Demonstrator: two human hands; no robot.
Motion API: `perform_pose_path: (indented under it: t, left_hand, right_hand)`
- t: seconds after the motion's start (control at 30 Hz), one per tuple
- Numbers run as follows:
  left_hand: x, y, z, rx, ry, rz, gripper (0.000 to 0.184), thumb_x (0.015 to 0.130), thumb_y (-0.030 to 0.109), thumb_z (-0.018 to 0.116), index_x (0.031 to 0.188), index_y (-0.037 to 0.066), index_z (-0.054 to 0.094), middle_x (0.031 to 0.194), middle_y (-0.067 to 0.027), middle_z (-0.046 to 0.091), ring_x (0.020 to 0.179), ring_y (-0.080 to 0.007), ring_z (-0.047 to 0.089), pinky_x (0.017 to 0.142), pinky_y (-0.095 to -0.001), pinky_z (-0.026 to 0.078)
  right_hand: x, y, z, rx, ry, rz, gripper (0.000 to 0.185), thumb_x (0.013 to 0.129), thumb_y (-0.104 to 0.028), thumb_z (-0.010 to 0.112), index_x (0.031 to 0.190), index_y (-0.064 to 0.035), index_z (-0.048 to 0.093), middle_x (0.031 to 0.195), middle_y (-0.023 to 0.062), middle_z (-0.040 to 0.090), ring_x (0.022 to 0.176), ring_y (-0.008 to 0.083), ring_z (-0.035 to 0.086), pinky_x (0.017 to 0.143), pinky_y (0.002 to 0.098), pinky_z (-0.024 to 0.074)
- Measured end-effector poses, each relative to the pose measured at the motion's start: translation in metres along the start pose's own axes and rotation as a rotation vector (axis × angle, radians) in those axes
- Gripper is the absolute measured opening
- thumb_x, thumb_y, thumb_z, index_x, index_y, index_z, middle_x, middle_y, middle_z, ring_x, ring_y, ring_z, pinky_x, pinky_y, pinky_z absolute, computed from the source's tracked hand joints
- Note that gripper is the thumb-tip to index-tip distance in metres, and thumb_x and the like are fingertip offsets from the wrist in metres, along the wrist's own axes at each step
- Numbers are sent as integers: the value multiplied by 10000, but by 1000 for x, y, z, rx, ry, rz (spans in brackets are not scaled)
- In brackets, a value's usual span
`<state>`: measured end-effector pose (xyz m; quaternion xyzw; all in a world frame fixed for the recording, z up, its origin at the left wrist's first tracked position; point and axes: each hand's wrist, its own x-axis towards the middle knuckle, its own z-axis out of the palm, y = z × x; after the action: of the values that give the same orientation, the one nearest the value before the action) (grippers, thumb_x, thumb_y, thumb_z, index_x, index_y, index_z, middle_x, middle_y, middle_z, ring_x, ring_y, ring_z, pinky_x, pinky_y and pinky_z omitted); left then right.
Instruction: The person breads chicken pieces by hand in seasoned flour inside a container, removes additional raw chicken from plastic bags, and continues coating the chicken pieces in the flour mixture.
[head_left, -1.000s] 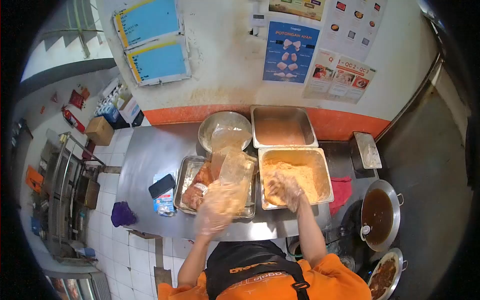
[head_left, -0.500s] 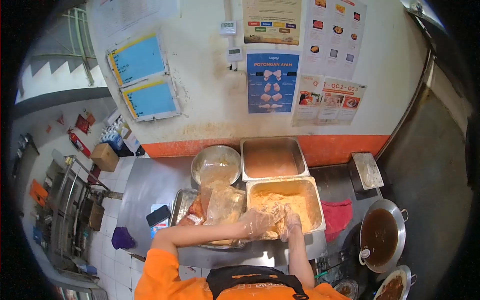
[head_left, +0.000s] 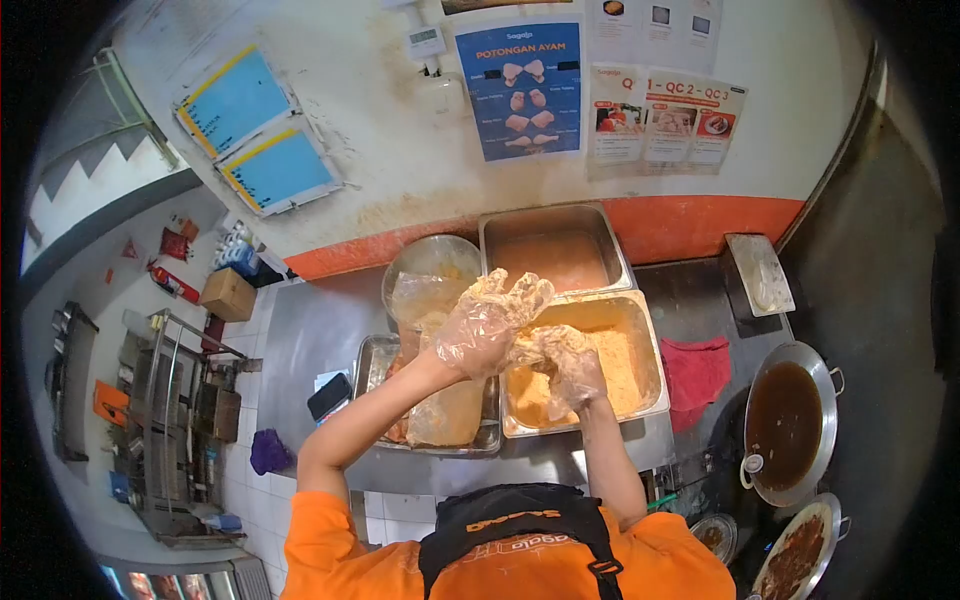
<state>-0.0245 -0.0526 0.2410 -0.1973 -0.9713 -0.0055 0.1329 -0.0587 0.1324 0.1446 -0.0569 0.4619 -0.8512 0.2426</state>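
Observation:
My left hand (head_left: pixel 485 325), in a clear plastic glove caked with flour, is raised above the near pan's left edge. Its fingers are stretched out and apart. Lower and to the right, my right hand (head_left: pixel 570 370), gloved and floury too, curls over the steel pan (head_left: pixel 665 385). Its fingers are bent around something coated that I cannot make out. Yellowish-orange flour (head_left: pixel 620 360) fills this pan. To the left, a steel tray (head_left: pixel 368 362) bears a clear plastic bag (head_left: pixel 445 415) and reddish pieces partly hidden by my left forearm.
Behind the flour stands a steel pan of orange-brown liquid (head_left: pixel 550 262), beside a round metal bowl (head_left: pixel 400 265). A red cloth (head_left: pixel 695 375) lies right of the flour. Further right sits a wok of dark liquid (head_left: pixel 790 425). A phone (head_left: pixel 330 397) lies at the left.
My left hand has lifted out of the flour, up and to the left, with its fingers spreading. My right hand has risen slightly. The whole view has shifted and tilted.

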Motion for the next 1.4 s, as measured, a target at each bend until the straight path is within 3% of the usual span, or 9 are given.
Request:
perform_pose_path:
  t: [0.3, 0.37, 0.47, 0.73, 0.83, 0.9, 1.07, 1.27, 1.4]
  left_hand:
    - [-12, 5, 27, 25, -133, 186, 531, 923, 427, 617, 1370, 146, 566, 1378, -208, 554, 1269, -389, 530, 1105, -482, 389]
    - [-1, 16, 28, -121, -283, 231, 512, 916, 412, 633, 1357, 158, 579, 1391, -206, 545, 1271, -390, 529, 1095, -486, 401]
    - [10, 50, 3, -53, -493, 345, 363, 925, 328, 628, 1179, 73, 674, 1302, -178, 617, 1277, -378, 517, 1091, -500, 395]
    - [-19, 57, -10, 182, -447, 542, 444, 836, 215, 713, 1231, 30, 627, 1500, -233, 435, 1428, -475, 303, 1178, -546, 255]
    - [-9, 65, -45, -11, -644, 569, 547, 1000, 178, 489, 1494, -15, 354, 1537, -281, 335, 1459, -461, 243, 1196, -541, 218]
    - [17, 61, -90, -267, -829, 317, 530, 889, 200, 641, 1381, 44, 520, 1464, -284, 441, 1395, -498, 346, 1160, -534, 303]
    - [82, -123, -155, -424, -19, -128, 287, 933, 194, 642, 1165, 33, 688, 891, -45, 668, 758, -154, 573, 728, -315, 509]
    - [139, -291, -260, -833, 1033, -691, 284, 943, 235, 623, 1183, 89, 669, 1103, -17, 706, 910, -135, 647, 759, -287, 507]
    - [160, -312, -271, -1076, 782, -771, 263, 928, 240, 644, 1154, 110, 678, 1156, -21, 678, 976, -156, 647, 795, -302, 510]
  right_hand:
    - [3, 18, -44, 160, -158, 195, 454, 1047, -249, 425, 1429, -6, 468, 1445, 128, 492, 1303, 228, 507, 1066, 332, 450]
    - [12, 53, -52, -503, -324, -477, 513, 1036, -304, 451, 1455, -9, 438, 1507, 134, 437, 1355, 265, 468, 1135, 377, 392]
    - [5, 15, -12, 33, 196, 271, 292, 919, -343, 648, 1072, -94, 642, 1099, 73, 648, 1041, 223, 570, 887, 396, 479]
    - [29, 51, -46, 329, 594, 34, 514, 936, -472, 605, 1281, -91, 627, 1209, 75, 639, 1037, 192, 570, 880, 365, 461]
    - [21, 32, -67, 437, 606, 119, 497, 966, -543, 541, 1189, -112, 649, 1154, 63, 630, 1002, 206, 593, 862, 383, 492]
    - [5, 15, -67, 712, 463, 31, 525, 962, -588, 539, 1161, -116, 655, 1049, 50, 656, 955, 231, 628, 872, 422, 513]
    - [-51, -48, -76, 963, 153, 61, 481, 973, -485, 532, 1211, -76, 617, 1181, 145, 668, 1088, 327, 647, 938, 505, 543]
    - [-25, -13, -118, 620, 402, 19, 331, 992, -395, 498, 1010, -81, 597, 1055, 145, 668, 954, 323, 661, 842, 488, 584]
    - [-23, -26, -110, 644, 411, -2, 354, 1002, -413, 465, 1031, -77, 574, 1073, 155, 630, 962, 333, 630, 831, 492, 571]
